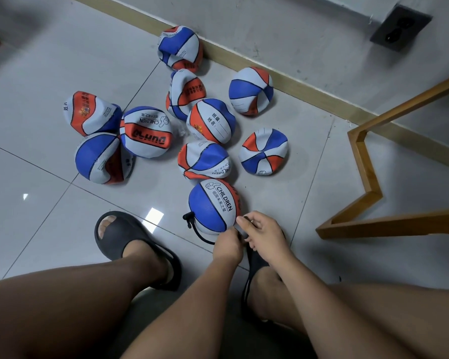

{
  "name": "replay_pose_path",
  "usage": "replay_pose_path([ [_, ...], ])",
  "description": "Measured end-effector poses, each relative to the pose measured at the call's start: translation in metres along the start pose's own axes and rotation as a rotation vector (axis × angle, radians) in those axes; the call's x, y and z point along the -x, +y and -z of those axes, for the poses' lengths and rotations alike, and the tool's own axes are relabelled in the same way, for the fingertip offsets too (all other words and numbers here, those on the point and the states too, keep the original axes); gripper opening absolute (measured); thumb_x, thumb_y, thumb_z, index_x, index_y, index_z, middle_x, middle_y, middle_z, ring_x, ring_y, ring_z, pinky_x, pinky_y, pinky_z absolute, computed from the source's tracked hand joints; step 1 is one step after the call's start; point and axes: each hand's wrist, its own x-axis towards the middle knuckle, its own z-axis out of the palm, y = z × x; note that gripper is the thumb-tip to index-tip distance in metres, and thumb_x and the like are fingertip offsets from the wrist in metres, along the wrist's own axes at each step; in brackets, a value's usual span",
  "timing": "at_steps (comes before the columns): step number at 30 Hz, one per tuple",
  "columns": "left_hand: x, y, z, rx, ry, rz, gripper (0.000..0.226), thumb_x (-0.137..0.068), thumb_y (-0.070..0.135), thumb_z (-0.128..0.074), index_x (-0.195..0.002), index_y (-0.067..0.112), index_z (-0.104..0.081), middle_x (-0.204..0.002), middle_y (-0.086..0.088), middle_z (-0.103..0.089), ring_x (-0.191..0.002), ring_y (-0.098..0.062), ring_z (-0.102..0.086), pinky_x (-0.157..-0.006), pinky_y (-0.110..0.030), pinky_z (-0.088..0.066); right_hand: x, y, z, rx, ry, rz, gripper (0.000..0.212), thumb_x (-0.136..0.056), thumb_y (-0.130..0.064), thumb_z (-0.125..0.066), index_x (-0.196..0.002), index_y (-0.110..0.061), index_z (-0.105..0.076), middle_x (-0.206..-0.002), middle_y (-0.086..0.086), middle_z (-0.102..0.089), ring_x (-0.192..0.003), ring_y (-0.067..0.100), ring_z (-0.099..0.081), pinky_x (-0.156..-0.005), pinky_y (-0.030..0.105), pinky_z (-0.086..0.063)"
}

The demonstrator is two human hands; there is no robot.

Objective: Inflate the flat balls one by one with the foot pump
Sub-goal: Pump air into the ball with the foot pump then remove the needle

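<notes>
A round blue, white and orange ball [213, 206] marked CHILDREN rests on the tiled floor just in front of my feet. A black pump hose [196, 230] curves along its lower left side. My left hand [227, 246] and my right hand [263, 235] meet at the ball's lower right edge, fingers pinched on a small dark hose fitting [244, 226]. The foot pump [255, 263] is mostly hidden under my right arm and foot. Several crumpled flat balls [204, 159] lie scattered beyond.
My left foot in a black slide sandal [130, 242] stands to the left of the ball. A wooden frame [368, 187] stands at the right. A wall with baseboard [296, 86] runs behind the balls, with a black socket [399, 27] on it.
</notes>
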Motion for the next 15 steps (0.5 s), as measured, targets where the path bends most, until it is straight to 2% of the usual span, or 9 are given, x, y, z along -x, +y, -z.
replay_pose_path([
  [3, 0.002, 0.0, -0.002, 0.011, -0.005, -0.055, 0.017, -0.101, 0.015, -0.052, -0.094, 0.028, -0.059, -0.087, 0.005, -0.063, -0.084, -0.021, -0.06, -0.076, -0.032, -0.048, -0.003, 0.02, 0.005, 0.025, -0.004, -0.043, 0.025, -0.104, -0.031, -0.072, -0.093, -0.007, -0.071, -0.062, -0.002, -0.059, -0.053, 0.011, -0.053, -0.049, 0.022, -0.042],
  [6, 0.001, -0.002, -0.007, 0.054, 0.003, -0.099, 0.02, -0.103, 0.018, -0.052, -0.099, 0.036, -0.06, -0.091, 0.006, -0.066, -0.086, -0.019, -0.061, -0.079, -0.032, -0.049, -0.006, 0.033, 0.01, 0.044, -0.011, -0.075, 0.026, -0.103, -0.033, -0.072, -0.092, -0.01, -0.071, -0.063, 0.002, -0.06, -0.054, 0.015, -0.055, -0.049, 0.022, -0.041],
  [9, 0.003, 0.0, -0.008, 0.058, 0.026, -0.073, 0.021, -0.104, 0.015, -0.051, -0.096, 0.034, -0.058, -0.082, 0.008, -0.063, -0.084, -0.02, -0.063, -0.079, -0.034, -0.054, -0.011, 0.031, 0.01, 0.056, -0.037, -0.095, 0.026, -0.103, -0.036, -0.071, -0.09, -0.013, -0.071, -0.061, 0.0, -0.061, -0.055, 0.016, -0.056, -0.052, 0.025, -0.043],
  [11, 0.002, 0.001, -0.007, 0.067, 0.026, -0.042, 0.02, -0.103, 0.015, -0.052, -0.094, 0.031, -0.059, -0.078, 0.012, -0.06, -0.082, -0.019, -0.062, -0.076, -0.033, -0.051, -0.011, 0.021, 0.01, 0.078, -0.047, -0.106, 0.028, -0.102, -0.039, -0.071, -0.09, -0.014, -0.071, -0.061, 0.001, -0.063, -0.055, 0.015, -0.056, -0.054, 0.027, -0.044],
  [15, -0.002, -0.001, -0.004, 0.067, 0.022, 0.005, 0.013, -0.102, 0.014, -0.055, -0.093, 0.022, -0.059, -0.086, 0.001, -0.064, -0.087, -0.025, -0.066, -0.08, -0.036, -0.055, -0.005, -0.024, 0.008, -0.009, -0.081, -0.017, 0.03, -0.1, -0.037, -0.076, -0.087, -0.01, -0.071, -0.065, 0.0, -0.064, -0.054, 0.013, -0.052, -0.051, 0.025, -0.041],
])
